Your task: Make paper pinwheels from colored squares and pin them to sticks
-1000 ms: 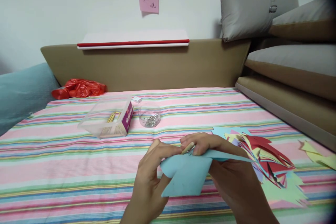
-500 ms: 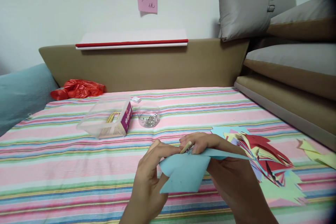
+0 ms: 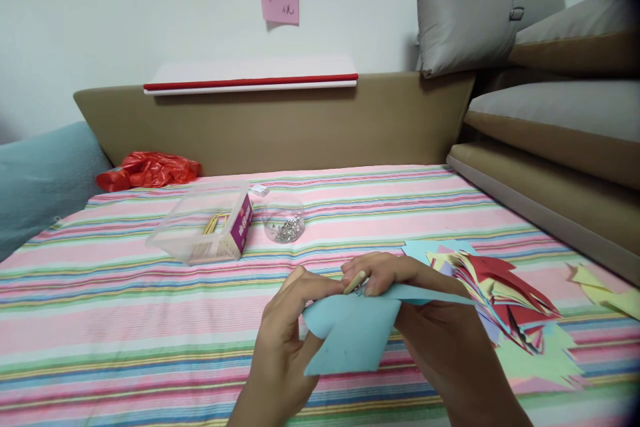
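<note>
A light-blue paper pinwheel with folded, pointed vanes is held between my two hands, low in the middle of the view. The end of a thin wooden stick pokes up at its top edge, close to a small metal pin. My left hand is closed on the left side, its fingers reaching to the stick. On the right, my right hand curls over the top, its fingertips pressed beside the stick and paper. The rest of the stick and the inner fingers are hidden.
A clear plastic box with wooden sticks lies ahead left, beside a round clear dish of metal pins. Cut coloured papers are piled at right, with yellow scraps beyond. A red plastic bag sits at back left.
The stick's end has tilted very slightly and the lower paper vane hangs a little lower. Both hands keep nearly the same place and grip.
</note>
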{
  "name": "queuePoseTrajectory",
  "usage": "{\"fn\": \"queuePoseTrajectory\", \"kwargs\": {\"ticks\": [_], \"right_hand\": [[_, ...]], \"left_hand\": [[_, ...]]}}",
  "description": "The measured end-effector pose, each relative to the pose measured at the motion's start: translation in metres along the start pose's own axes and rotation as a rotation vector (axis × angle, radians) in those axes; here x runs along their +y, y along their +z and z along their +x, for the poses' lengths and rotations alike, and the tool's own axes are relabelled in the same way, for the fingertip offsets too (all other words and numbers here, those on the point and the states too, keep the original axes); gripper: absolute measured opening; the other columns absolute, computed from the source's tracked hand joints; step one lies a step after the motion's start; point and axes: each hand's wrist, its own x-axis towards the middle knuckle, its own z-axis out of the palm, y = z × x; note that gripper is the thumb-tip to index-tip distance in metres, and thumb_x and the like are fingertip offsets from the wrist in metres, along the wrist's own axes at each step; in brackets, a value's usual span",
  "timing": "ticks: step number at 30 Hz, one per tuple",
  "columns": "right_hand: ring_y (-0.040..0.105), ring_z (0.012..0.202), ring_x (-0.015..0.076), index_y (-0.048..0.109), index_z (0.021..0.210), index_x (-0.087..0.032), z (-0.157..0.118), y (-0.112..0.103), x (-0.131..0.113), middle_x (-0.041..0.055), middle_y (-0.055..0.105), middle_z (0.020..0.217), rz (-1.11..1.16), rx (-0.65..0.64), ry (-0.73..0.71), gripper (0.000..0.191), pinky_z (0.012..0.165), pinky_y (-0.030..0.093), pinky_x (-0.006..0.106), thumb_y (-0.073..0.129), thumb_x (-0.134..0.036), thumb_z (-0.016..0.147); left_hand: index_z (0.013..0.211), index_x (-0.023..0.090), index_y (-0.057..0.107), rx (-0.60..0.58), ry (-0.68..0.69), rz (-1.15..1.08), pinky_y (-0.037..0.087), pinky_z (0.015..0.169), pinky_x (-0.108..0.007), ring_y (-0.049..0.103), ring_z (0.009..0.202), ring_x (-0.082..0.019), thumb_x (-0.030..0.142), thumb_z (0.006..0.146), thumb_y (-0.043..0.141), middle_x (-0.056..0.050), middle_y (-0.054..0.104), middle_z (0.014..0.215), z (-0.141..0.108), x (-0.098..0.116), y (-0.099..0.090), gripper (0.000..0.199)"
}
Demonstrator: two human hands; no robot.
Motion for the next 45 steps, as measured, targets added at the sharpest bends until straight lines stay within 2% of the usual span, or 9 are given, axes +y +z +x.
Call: {"fn": "queuePoseTrajectory", "kwargs": {"ticks": [14, 23, 34, 45], "right_hand": [[0.066, 0.105, 0.0185, 0.077, 0.090, -0.030, -0.0002, -0.0008, 0.0020, 0.0005, 0.075, 0.099, -0.035, 0.004, -0.025, 0.020, 0.089, 0.056, 0.029, 0.071, -0.011, 0.087], [0.066, 0.104, 0.0185, 0.077, 0.090, -0.030, 0.0012, 0.0037, 0.0006, 0.0010, 0.075, 0.096, 0.006, 0.014, -0.015, 0.015, 0.088, 0.055, 0.029, 0.072, -0.015, 0.088], [0.066, 0.103, 0.0161, 0.077, 0.089, -0.031, 0.0002, 0.0043, 0.0001, -0.0006, 0.075, 0.098, 0.029, 0.024, 0.012, 0.015, 0.088, 0.055, 0.026, 0.073, -0.017, 0.088], [0.067, 0.104, 0.0198, 0.076, 0.088, -0.030, 0.0005, 0.0030, 0.0007, 0.0015, 0.075, 0.097, -0.015, 0.022, -0.002, 0.014, 0.088, 0.056, 0.031, 0.073, -0.016, 0.087]], "left_hand": [[0.117, 0.036, 0.063, 0.001, 0.024, 0.005, 0.045, 0.069, -0.030, 0.058, 0.084, -0.017, 0.026, 0.098, 0.056, 0.002, 0.069, 0.092, 0.0021, 0.0004, -0.0003, 0.023], [0.115, 0.034, 0.063, -0.002, 0.045, 0.048, 0.044, 0.068, -0.031, 0.059, 0.081, -0.018, 0.020, 0.096, 0.056, 0.001, 0.071, 0.094, 0.0034, 0.0015, 0.0009, 0.024], [0.115, 0.034, 0.063, 0.016, 0.004, 0.019, 0.046, 0.069, -0.030, 0.059, 0.082, -0.018, 0.025, 0.097, 0.057, 0.001, 0.069, 0.090, 0.0031, 0.0030, 0.0008, 0.021], [0.114, 0.032, 0.065, 0.013, 0.009, 0.010, 0.045, 0.066, -0.034, 0.061, 0.084, -0.022, 0.027, 0.096, 0.057, -0.003, 0.069, 0.092, 0.0005, -0.0003, -0.0012, 0.020]]}}
